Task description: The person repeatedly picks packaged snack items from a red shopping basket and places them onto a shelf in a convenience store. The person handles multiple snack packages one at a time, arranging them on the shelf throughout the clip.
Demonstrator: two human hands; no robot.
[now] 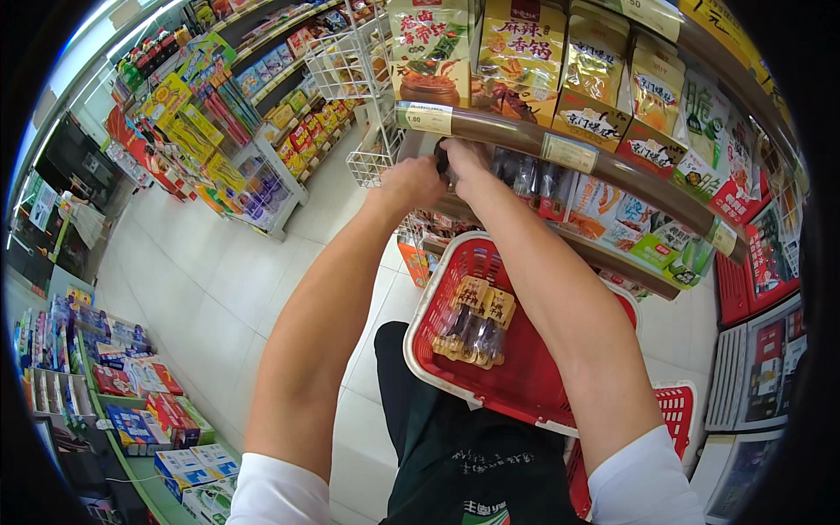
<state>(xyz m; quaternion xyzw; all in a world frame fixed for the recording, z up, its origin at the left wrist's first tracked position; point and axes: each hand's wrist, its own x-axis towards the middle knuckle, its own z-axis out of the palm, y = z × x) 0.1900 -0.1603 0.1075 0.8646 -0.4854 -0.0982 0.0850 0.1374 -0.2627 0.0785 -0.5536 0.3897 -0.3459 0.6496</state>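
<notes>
Both of my hands reach onto the second shelf [423,146], just under the upper shelf's edge. Between them is a small dark object [441,156], mostly hidden by the fingers. My right hand [467,164] has its fingers curled on it. My left hand [415,182] is bent close against its left side; its fingertips are hidden, so its hold is unclear. Dark vacuum-style snack packs [518,174] stand on the same shelf, right of my hands. Below my arms, a red shopping basket [518,387] with a white rim holds several dark snack packs with yellow header cards [476,321].
Upright snack pouches [518,52] fill the upper shelf. White wire baskets [348,62] hang at the shelf's left end. Another red basket [676,410] stands at lower right. Boxed goods [174,417] line a green-edged counter at left. Pale floor tiles [216,256] run between displays.
</notes>
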